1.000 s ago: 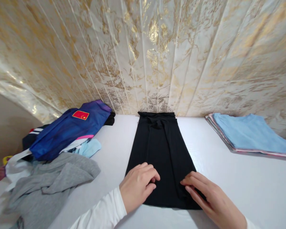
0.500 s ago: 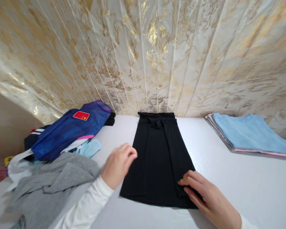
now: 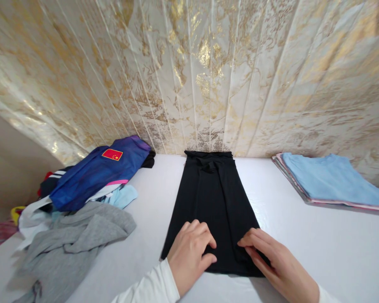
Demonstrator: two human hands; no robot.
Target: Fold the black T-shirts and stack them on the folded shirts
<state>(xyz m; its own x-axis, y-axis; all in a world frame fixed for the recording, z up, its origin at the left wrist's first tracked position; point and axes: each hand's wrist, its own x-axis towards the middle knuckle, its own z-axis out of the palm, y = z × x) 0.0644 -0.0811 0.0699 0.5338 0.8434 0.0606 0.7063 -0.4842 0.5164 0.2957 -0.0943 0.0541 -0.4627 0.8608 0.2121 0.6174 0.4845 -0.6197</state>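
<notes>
A long black garment [image 3: 213, 198] lies flat on the white table [image 3: 303, 235], running from the wall toward me. Both my hands are at its near end. My left hand [image 3: 191, 252] rests on the near left part of the cloth, fingers curled and the tips pressed into the fabric. My right hand [image 3: 271, 263] lies on the near right corner with its fingers close together, thumb and forefinger meeting on a small fold. White sleeves cover both my wrists.
A loose pile of clothes sits at the left: a grey top [image 3: 72, 244], a blue garment with a red flag patch [image 3: 97, 172] and a pale blue piece [image 3: 123, 196]. A folded stack topped by a light blue shirt [image 3: 328, 181] lies at the right. A gold-patterned drape [image 3: 192, 75] hangs behind the table.
My left hand swung out to the left off the black garment, then came back onto its near end. The right hand stayed at the near right corner.
</notes>
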